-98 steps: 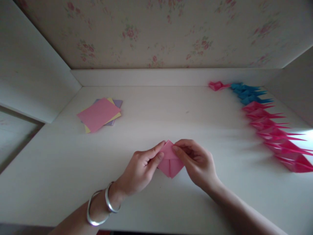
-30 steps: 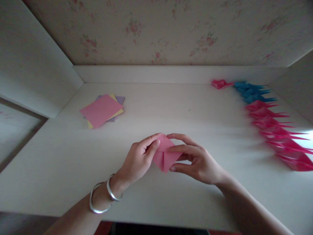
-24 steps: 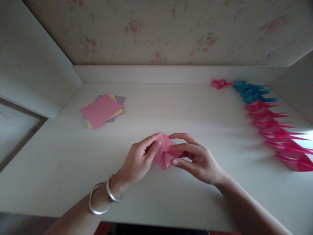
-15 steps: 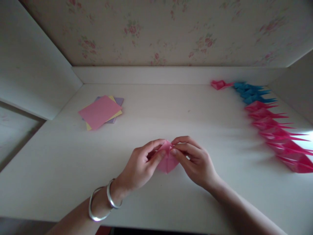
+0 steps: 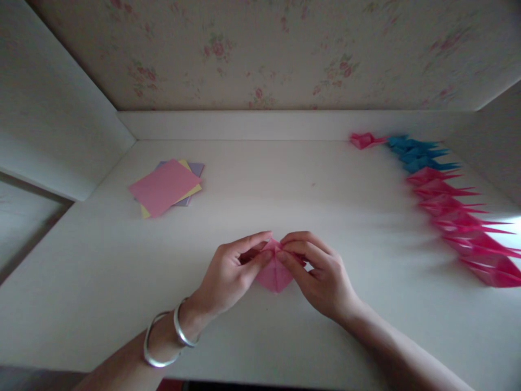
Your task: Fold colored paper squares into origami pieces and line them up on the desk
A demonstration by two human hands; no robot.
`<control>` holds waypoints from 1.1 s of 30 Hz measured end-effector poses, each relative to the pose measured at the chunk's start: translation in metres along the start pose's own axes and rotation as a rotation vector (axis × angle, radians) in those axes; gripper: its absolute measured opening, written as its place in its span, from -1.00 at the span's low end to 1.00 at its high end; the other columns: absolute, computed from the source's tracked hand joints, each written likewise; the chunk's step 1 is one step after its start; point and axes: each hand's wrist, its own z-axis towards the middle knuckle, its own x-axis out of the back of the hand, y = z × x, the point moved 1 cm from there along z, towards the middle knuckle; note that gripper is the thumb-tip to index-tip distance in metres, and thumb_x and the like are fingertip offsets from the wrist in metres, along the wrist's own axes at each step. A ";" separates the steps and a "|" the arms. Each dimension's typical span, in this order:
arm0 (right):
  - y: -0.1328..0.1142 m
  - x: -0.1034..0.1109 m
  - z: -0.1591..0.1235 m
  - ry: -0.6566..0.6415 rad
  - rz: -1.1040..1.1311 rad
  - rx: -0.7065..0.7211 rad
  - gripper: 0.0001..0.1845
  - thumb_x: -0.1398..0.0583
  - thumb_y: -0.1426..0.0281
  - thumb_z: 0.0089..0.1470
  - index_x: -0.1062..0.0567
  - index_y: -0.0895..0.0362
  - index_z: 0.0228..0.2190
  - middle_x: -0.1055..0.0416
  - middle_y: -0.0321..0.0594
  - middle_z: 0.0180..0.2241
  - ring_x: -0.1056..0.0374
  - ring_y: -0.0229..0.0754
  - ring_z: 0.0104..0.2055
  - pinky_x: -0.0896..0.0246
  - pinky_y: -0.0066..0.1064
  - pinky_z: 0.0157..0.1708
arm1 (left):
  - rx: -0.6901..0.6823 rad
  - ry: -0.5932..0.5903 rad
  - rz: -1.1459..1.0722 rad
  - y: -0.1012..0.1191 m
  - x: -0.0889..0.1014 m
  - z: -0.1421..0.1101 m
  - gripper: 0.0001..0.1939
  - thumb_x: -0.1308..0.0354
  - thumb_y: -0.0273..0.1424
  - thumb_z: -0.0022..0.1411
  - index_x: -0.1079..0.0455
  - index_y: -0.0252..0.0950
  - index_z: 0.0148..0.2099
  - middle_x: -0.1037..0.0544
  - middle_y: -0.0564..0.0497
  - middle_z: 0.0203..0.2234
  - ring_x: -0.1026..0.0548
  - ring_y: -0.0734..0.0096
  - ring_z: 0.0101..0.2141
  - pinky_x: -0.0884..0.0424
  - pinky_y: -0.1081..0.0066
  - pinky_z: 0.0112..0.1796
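Pink diamond-shaped folded paper [image 5: 275,278] sits between two bare hands, low over the middle of a white worktop [image 5: 244,342]. The left hand [image 5: 228,271] pinches its upper left side; the right hand [image 5: 328,277] pinches the upper right, thumbs nearly meeting. Uneven pressure from those thumbs could skew the centre crease, and pulling apart too hard could tear the thin sheet. With fingers covering the top, a misaligned layer might go unnoticed. Compared with about a second ago, the right thumb has moved from the lower right edge up near the centre, and the horizontal fold line is no longer visible.
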 end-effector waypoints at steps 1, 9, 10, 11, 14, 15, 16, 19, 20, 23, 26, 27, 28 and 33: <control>0.001 0.000 0.000 0.000 -0.002 -0.010 -0.92 -0.22 0.48 0.18 -0.55 0.12 -0.32 -0.47 -0.14 -0.27 -0.44 -0.19 -0.26 -0.38 -0.39 -0.33 | 0.002 -0.003 0.003 -0.001 0.000 0.001 -0.65 -0.25 -0.31 0.25 -0.49 -0.24 0.08 -0.67 -0.04 -0.16 -0.63 0.33 -0.22 -0.59 0.41 -0.17; 0.002 -0.001 -0.001 0.008 -0.036 -0.028 -0.90 -0.21 0.46 0.19 -0.56 0.08 -0.30 -0.54 -0.15 -0.27 -0.49 -0.15 -0.22 -0.43 -0.35 -0.25 | -0.110 0.016 0.223 0.005 0.001 0.001 -0.78 -0.23 -0.33 0.27 -0.58 -0.19 -0.05 -0.68 0.02 -0.17 -0.63 0.30 -0.19 -0.55 0.39 -0.10; 0.001 -0.002 -0.001 0.005 -0.043 -0.029 -0.90 -0.21 0.46 0.19 -0.55 0.08 -0.31 -0.55 -0.15 -0.29 -0.49 -0.15 -0.23 -0.43 -0.33 -0.23 | -0.121 0.022 0.253 0.005 0.001 0.001 -0.80 -0.23 -0.34 0.27 -0.60 -0.19 -0.09 -0.69 0.02 -0.20 -0.64 0.30 -0.22 -0.55 0.39 -0.12; 0.001 -0.002 -0.001 0.004 -0.051 -0.031 -0.90 -0.21 0.46 0.19 -0.55 0.08 -0.32 -0.54 -0.15 -0.29 -0.49 -0.15 -0.23 -0.43 -0.33 -0.23 | -0.129 0.026 0.276 0.006 0.001 0.001 -0.83 -0.23 -0.35 0.27 -0.60 -0.19 -0.12 -0.69 0.03 -0.24 -0.64 0.31 -0.26 -0.56 0.40 -0.14; 0.001 -0.001 0.000 -0.001 -0.066 -0.029 -0.90 -0.21 0.48 0.19 -0.54 0.08 -0.34 -0.54 -0.15 -0.29 -0.48 -0.16 -0.24 -0.42 -0.34 -0.25 | -0.137 0.015 0.306 0.007 0.002 0.002 -0.86 -0.24 -0.38 0.26 -0.61 -0.19 -0.16 -0.70 0.04 -0.30 -0.64 0.33 -0.32 -0.56 0.43 -0.20; 0.001 -0.001 0.000 -0.004 -0.070 -0.027 -0.90 -0.21 0.48 0.19 -0.54 0.08 -0.35 -0.53 -0.15 -0.29 -0.48 -0.16 -0.24 -0.42 -0.34 -0.25 | -0.134 0.006 0.304 0.007 0.002 0.002 -0.86 -0.25 -0.37 0.25 -0.61 -0.19 -0.17 -0.70 0.04 -0.30 -0.64 0.34 -0.32 -0.56 0.43 -0.20; 0.002 -0.001 0.000 -0.003 -0.075 -0.025 -0.90 -0.21 0.47 0.18 -0.53 0.08 -0.35 -0.53 -0.15 -0.30 -0.48 -0.16 -0.25 -0.42 -0.34 -0.26 | -0.128 -0.006 0.296 0.007 0.002 0.002 -0.87 -0.26 -0.36 0.24 -0.61 -0.19 -0.17 -0.70 0.04 -0.30 -0.64 0.34 -0.32 -0.56 0.43 -0.20; 0.004 -0.001 -0.001 0.010 -0.094 -0.027 -0.93 -0.24 0.45 0.17 -0.53 0.08 -0.36 -0.53 -0.15 -0.31 -0.48 -0.16 -0.27 -0.43 -0.35 -0.29 | -0.091 -0.046 0.236 0.005 0.000 0.002 -0.87 -0.28 -0.34 0.22 -0.59 -0.22 -0.19 -0.69 0.04 -0.33 -0.63 0.36 -0.35 -0.56 0.44 -0.26; 0.005 -0.001 -0.001 0.014 -0.100 -0.027 -0.94 -0.24 0.44 0.16 -0.53 0.08 -0.36 -0.52 -0.15 -0.31 -0.48 -0.16 -0.28 -0.43 -0.35 -0.30 | -0.072 -0.058 0.212 0.004 0.000 0.002 -0.88 -0.28 -0.35 0.22 -0.58 -0.23 -0.20 -0.68 0.04 -0.35 -0.62 0.37 -0.36 -0.55 0.45 -0.28; 0.006 -0.002 -0.002 0.019 -0.104 -0.026 -0.95 -0.25 0.42 0.16 -0.52 0.09 -0.37 -0.51 -0.16 -0.31 -0.47 -0.18 -0.31 -0.41 -0.37 -0.33 | -0.024 -0.088 0.153 0.003 -0.001 0.002 -0.90 -0.25 -0.38 0.23 -0.57 -0.26 -0.22 -0.67 0.04 -0.37 -0.61 0.39 -0.37 -0.54 0.47 -0.30; 0.005 -0.001 -0.001 -0.013 -0.064 -0.077 -0.93 -0.23 0.39 0.18 -0.53 0.11 -0.35 -0.50 -0.15 -0.28 -0.45 -0.22 -0.34 -0.38 -0.41 -0.37 | -0.003 -0.105 0.141 0.003 0.000 0.003 -0.88 -0.23 -0.38 0.25 -0.58 -0.25 -0.21 -0.67 0.03 -0.33 -0.61 0.36 -0.32 -0.52 0.45 -0.26; 0.005 0.001 0.001 -0.037 -0.038 -0.105 -0.90 -0.22 0.38 0.19 -0.54 0.11 -0.33 -0.50 -0.14 -0.27 -0.45 -0.22 -0.33 -0.37 -0.41 -0.36 | -0.001 -0.103 0.147 0.004 0.001 0.004 -0.87 -0.22 -0.37 0.26 -0.59 -0.24 -0.19 -0.68 0.03 -0.31 -0.61 0.34 -0.30 -0.52 0.44 -0.24; 0.004 0.002 0.002 -0.066 -0.009 -0.135 -0.88 -0.20 0.36 0.21 -0.54 0.12 -0.31 -0.51 -0.14 -0.26 -0.45 -0.22 -0.32 -0.37 -0.42 -0.35 | -0.001 -0.098 0.156 0.004 0.002 0.004 -0.85 -0.21 -0.36 0.27 -0.60 -0.23 -0.18 -0.68 0.03 -0.29 -0.61 0.33 -0.28 -0.51 0.43 -0.22; 0.005 0.011 0.006 -0.188 0.154 -0.260 -0.80 -0.22 0.27 0.19 -0.57 0.11 -0.23 -0.55 -0.14 -0.23 -0.47 -0.16 -0.23 -0.38 -0.41 -0.30 | -0.005 -0.054 0.185 0.006 0.006 0.006 -0.82 -0.19 -0.35 0.28 -0.62 -0.18 -0.15 -0.69 0.04 -0.28 -0.61 0.31 -0.28 -0.50 0.41 -0.24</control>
